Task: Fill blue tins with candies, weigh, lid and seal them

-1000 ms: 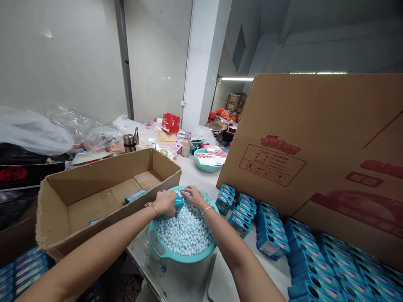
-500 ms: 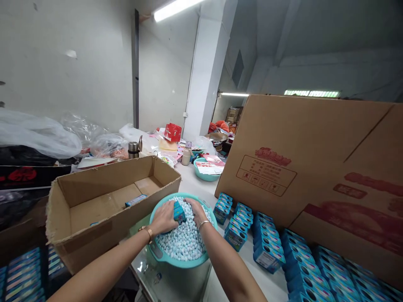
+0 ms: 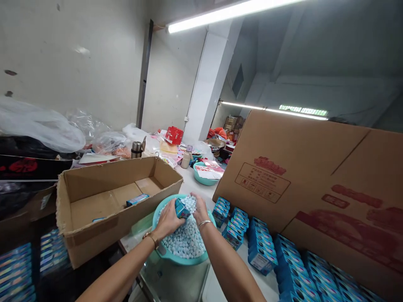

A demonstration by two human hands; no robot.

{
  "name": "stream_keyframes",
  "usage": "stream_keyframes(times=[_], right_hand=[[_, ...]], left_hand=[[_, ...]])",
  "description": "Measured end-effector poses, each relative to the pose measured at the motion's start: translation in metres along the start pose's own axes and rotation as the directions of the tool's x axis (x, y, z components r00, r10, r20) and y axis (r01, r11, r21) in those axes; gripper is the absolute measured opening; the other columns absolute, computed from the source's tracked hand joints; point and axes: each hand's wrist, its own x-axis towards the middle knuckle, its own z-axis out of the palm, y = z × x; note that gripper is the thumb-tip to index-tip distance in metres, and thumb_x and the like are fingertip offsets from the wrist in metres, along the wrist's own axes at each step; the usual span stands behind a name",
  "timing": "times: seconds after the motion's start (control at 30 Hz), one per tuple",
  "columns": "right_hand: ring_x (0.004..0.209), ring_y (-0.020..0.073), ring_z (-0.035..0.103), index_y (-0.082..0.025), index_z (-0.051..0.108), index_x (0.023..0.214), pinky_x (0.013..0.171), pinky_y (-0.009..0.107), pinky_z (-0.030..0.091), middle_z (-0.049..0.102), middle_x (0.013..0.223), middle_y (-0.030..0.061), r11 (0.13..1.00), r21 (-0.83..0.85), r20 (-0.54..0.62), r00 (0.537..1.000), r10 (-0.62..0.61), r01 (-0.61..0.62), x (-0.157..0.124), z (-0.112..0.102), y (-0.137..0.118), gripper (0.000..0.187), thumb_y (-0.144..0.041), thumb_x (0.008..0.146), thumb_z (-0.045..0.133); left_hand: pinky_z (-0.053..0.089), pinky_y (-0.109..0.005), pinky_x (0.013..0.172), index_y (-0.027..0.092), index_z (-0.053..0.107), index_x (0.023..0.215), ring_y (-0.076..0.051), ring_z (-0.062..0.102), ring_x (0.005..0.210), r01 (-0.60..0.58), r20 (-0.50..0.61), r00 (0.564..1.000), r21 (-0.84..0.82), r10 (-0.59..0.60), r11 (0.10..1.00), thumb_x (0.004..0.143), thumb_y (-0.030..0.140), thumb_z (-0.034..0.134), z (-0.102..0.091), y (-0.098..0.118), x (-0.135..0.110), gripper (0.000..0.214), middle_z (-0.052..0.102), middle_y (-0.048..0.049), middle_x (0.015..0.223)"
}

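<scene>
Over the basin (image 3: 185,261), the left hand (image 3: 168,219) has fingers clamped on a blue box (image 3: 181,209); the right hand (image 3: 201,211) touches pellets (image 3: 185,243) there (finger closure unclear). A hasty sweep could spill pellets outside it.

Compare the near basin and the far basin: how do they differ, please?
The near basin holds small pale pellets; the far basin holds printed papers. The near basin looks larger, the far basin smaller, though distance may explain this. Both are turquoise.
</scene>
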Motion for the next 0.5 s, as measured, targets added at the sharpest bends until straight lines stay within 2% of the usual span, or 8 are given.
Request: stream_keyframes(times=[0.17, 0.27, 0.5], right_hand=[[0.057, 0.0173, 0.063, -0.017, 0.063, 0.068, 0.058, 0.028, 0.051, 0.066, 0.059, 0.0012, 0.995, 0.074, -0.018, 0.997, 0.069, -0.067, -0.004, 0.007, -0.009, 0.014, -0.024, 0.06, 0.071], [0.057, 0.0168, 0.063, -0.017, 0.063, 0.069, 0.06, 0.028, 0.051, 0.064, 0.058, 0.0, 0.992, 0.107, -0.017, 0.997, 0.073, -0.071, -0.007, 0.01, -0.01, 0.014, -0.025, 0.06, 0.071], [0.06, 0.0158, 0.062, -0.016, 0.066, 0.07, 0.063, 0.027, 0.049, 0.066, 0.06, -0.0001, 0.992, 0.118, -0.035, 0.998, 0.047, -0.042, -0.008, 0.013, -0.007, 0.016, -0.026, 0.058, 0.072]], left_hand=[[0.04, -0.042, 0.102, 0.015, 0.039, 0.132, -0.032, 0.05, 0.126, -0.019, 0.047, 0.999, 0.023, 0.018, 1.0, 0.062, 0.024, 0.067, -0.002, 0.004, 0.007, 0.075, 0.052, -0.0167, 0.132], [0.039, -0.042, 0.104, 0.016, 0.037, 0.133, -0.032, 0.05, 0.126, -0.011, 0.033, 0.999, 0.008, 0.011, 1.0, 0.062, 0.023, 0.068, 0.001, 0.0, 0.01, 0.077, 0.052, -0.0161, 0.133], [0.035, -0.046, 0.108, 0.017, 0.033, 0.138, -0.033, 0.042, 0.134, -0.072, 0.027, 0.997, -0.016, 0.072, 0.997, 0.069, 0.033, 0.067, 0.004, -0.01, 0.012, 0.079, 0.046, -0.0165, 0.141]])
